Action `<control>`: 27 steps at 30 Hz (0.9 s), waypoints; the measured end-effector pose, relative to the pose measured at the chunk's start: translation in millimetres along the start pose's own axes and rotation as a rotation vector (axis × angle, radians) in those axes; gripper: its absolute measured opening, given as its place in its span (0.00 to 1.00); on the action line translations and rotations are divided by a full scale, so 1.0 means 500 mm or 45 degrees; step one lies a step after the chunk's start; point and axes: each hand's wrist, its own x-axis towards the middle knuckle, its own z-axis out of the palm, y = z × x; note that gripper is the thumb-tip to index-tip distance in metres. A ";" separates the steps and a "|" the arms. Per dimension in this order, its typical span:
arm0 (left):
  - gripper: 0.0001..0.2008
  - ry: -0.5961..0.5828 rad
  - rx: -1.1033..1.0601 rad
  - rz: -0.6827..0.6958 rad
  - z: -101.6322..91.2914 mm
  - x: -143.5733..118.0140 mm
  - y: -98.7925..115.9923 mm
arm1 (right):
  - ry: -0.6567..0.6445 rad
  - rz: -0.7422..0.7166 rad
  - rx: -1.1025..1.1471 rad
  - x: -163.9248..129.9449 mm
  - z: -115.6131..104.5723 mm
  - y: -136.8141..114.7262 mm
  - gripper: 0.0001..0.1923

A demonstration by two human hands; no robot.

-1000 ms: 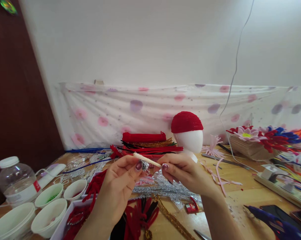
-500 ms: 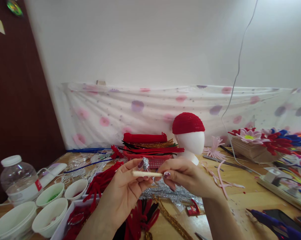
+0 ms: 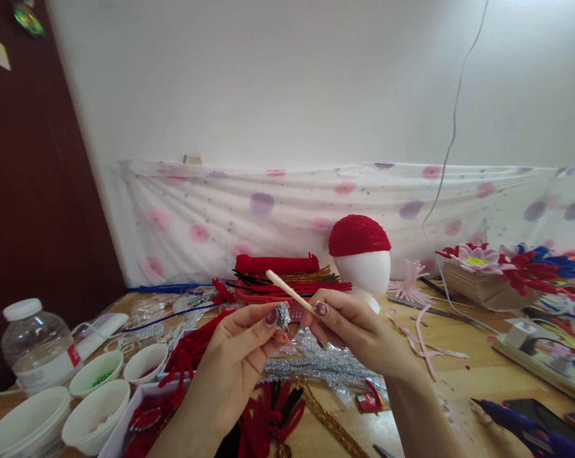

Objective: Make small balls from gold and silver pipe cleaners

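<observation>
My left hand (image 3: 242, 356) pinches a small coil of silver tinsel pipe cleaner (image 3: 282, 315) between thumb and fingertips. Close by on the right, my right hand (image 3: 352, 327) is closed on a pale wooden stick (image 3: 290, 291), whose blunt end points up and to the left, apart from the coil. Beneath both hands lies a bundle of silver tinsel stems (image 3: 316, 367). Red and black fuzzy loops (image 3: 278, 410) and a gold tinsel strand (image 3: 332, 420) are nearer to me.
Behind the hands stand a red basket (image 3: 254, 294) of stems and a white head form (image 3: 364, 273) with a red cap. White cups (image 3: 96, 413) and a bottle (image 3: 39, 350) occupy the left. At right are a glue gun (image 3: 521, 426), a power strip (image 3: 540, 369) and fuzzy flowers (image 3: 478, 261).
The wooden stick has swung from level across the left fingers to tilted up, away from the silver coil. My left hand still holds the coil, now turned slightly lower.
</observation>
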 end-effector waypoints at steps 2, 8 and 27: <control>0.12 0.024 -0.024 -0.001 0.005 0.000 0.002 | -0.028 0.028 -0.056 0.001 0.003 0.000 0.20; 0.13 0.094 0.003 0.001 0.000 0.002 0.003 | -0.081 0.041 -0.071 0.000 -0.001 0.006 0.20; 0.06 0.110 0.385 0.247 -0.022 0.003 -0.003 | -0.055 0.003 -0.035 0.005 -0.015 0.028 0.14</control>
